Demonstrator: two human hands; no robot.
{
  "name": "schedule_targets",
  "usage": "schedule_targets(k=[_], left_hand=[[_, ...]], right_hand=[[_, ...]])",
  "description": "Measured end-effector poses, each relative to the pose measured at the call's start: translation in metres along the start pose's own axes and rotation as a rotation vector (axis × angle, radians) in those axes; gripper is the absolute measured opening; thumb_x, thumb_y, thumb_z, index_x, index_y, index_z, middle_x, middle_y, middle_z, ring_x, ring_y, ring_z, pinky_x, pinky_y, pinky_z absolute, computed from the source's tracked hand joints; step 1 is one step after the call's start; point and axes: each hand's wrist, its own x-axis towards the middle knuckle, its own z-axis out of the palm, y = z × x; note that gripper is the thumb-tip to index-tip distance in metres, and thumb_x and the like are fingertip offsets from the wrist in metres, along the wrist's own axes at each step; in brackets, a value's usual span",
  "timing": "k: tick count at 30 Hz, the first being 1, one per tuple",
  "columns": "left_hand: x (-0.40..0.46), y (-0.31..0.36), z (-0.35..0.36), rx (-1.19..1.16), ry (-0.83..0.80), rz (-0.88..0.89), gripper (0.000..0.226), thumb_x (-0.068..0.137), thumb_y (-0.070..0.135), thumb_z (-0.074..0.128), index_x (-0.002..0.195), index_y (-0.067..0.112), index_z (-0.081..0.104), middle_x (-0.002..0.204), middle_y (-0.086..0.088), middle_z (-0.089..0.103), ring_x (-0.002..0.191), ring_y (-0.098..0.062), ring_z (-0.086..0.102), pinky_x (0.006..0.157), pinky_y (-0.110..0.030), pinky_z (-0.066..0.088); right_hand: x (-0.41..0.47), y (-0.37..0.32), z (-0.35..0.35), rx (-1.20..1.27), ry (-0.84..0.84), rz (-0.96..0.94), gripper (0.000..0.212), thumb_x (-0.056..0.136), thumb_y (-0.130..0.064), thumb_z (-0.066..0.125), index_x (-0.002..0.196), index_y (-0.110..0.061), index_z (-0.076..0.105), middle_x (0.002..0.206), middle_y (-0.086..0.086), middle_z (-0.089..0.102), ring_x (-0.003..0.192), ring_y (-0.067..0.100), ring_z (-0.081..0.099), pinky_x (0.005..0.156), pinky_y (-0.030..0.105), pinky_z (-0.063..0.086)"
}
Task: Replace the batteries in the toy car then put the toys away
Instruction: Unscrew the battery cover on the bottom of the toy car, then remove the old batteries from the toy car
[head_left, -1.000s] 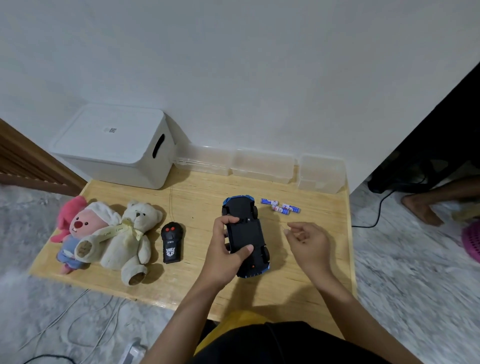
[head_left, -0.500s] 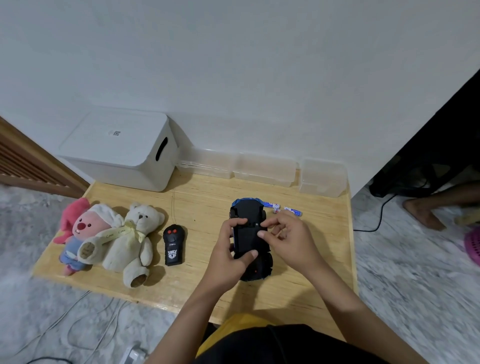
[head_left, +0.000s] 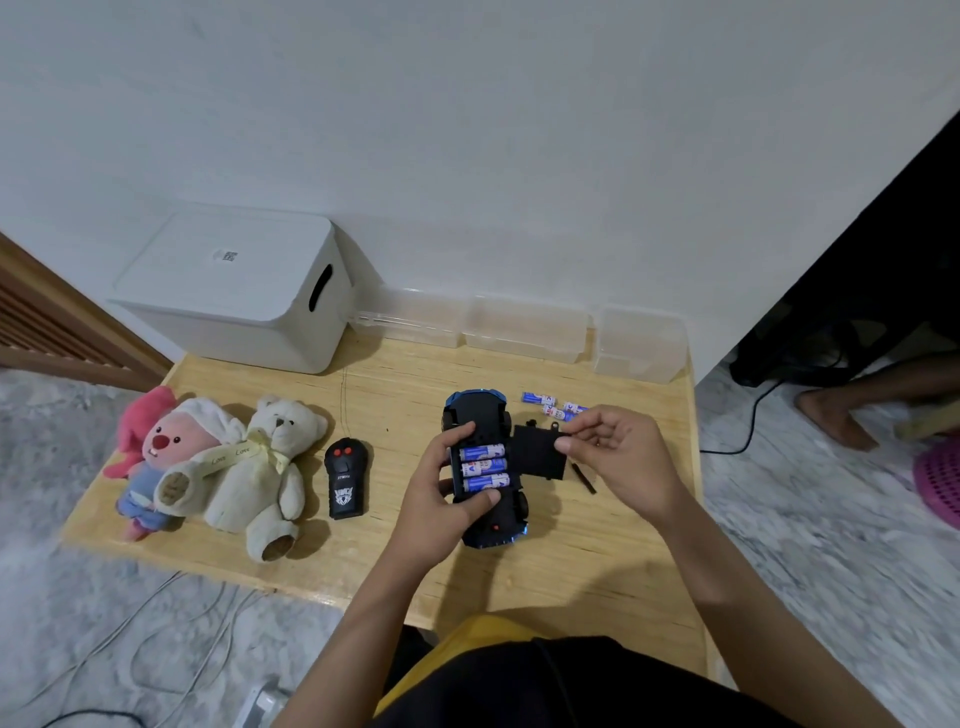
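We see the left hand (head_left: 441, 488) curled around the upturned toy car (head_left: 485, 467), which lies on the wooden table (head_left: 405, 395), thumb and fingers gripping its sides beside three blue batteries (head_left: 484, 466) seated in the open compartment. The right hand (head_left: 618, 457) pinches the black battery cover (head_left: 537, 451) just beside the car. Spare batteries (head_left: 550, 406) lie on the table beyond that hand.
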Motion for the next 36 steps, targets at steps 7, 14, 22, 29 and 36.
schedule_targets(k=[7, 14, 22, 29, 36], left_hand=[[-0.002, -0.011, -0.016, 0.019, 0.039, -0.013, 0.069, 0.076, -0.009, 0.071, 0.128, 0.031, 0.049, 0.115, 0.003, 0.057, 0.083, -0.002, 0.065, 0.066, -0.012, 0.051], [-0.008, -0.021, -0.015, 0.027, 0.015, -0.046, 0.069, 0.076, -0.010, 0.071, 0.127, 0.030, 0.050, 0.115, 0.001, 0.058, 0.079, 0.003, 0.065, 0.065, -0.011, 0.050], [-0.014, -0.028, -0.013, 0.030, -0.002, -0.071, 0.069, 0.076, -0.008, 0.072, 0.125, 0.035, 0.050, 0.116, -0.001, 0.058, 0.082, -0.002, 0.065, 0.066, -0.013, 0.052], [-0.016, -0.027, -0.015, 0.004, -0.002, -0.069, 0.067, 0.077, -0.008, 0.071, 0.124, 0.036, 0.050, 0.117, -0.002, 0.057, 0.081, -0.005, 0.067, 0.066, -0.017, 0.053], [-0.018, -0.026, -0.011, -0.026, -0.002, -0.058, 0.071, 0.076, -0.007, 0.073, 0.124, 0.040, 0.047, 0.121, -0.001, 0.056, 0.090, -0.013, 0.068, 0.069, -0.021, 0.055]], right_hand=[[-0.024, 0.066, -0.012, -0.246, 0.042, 0.292, 0.013, 0.072, -0.003, 0.079, 0.075, -0.011, 0.069, 0.075, 0.013, 0.070, 0.065, 0.015, 0.063, 0.065, 0.024, 0.051], [-0.039, 0.102, -0.008, -0.376, 0.065, 0.374, 0.014, 0.075, -0.008, 0.077, 0.075, -0.018, 0.068, 0.077, 0.006, 0.069, 0.073, 0.017, 0.064, 0.064, 0.020, 0.048], [-0.039, 0.110, -0.009, -0.448, 0.028, 0.346, 0.011, 0.079, -0.011, 0.074, 0.081, -0.020, 0.066, 0.083, 0.003, 0.067, 0.077, 0.012, 0.060, 0.063, 0.014, 0.043], [-0.037, 0.112, -0.010, -0.469, 0.023, 0.331, 0.009, 0.079, -0.012, 0.074, 0.085, -0.015, 0.068, 0.086, 0.005, 0.067, 0.078, 0.013, 0.060, 0.064, 0.014, 0.043], [-0.048, 0.068, 0.008, -0.385, 0.080, 0.149, 0.011, 0.082, -0.011, 0.072, 0.091, -0.014, 0.069, 0.085, -0.002, 0.063, 0.077, 0.006, 0.057, 0.066, 0.008, 0.046]])
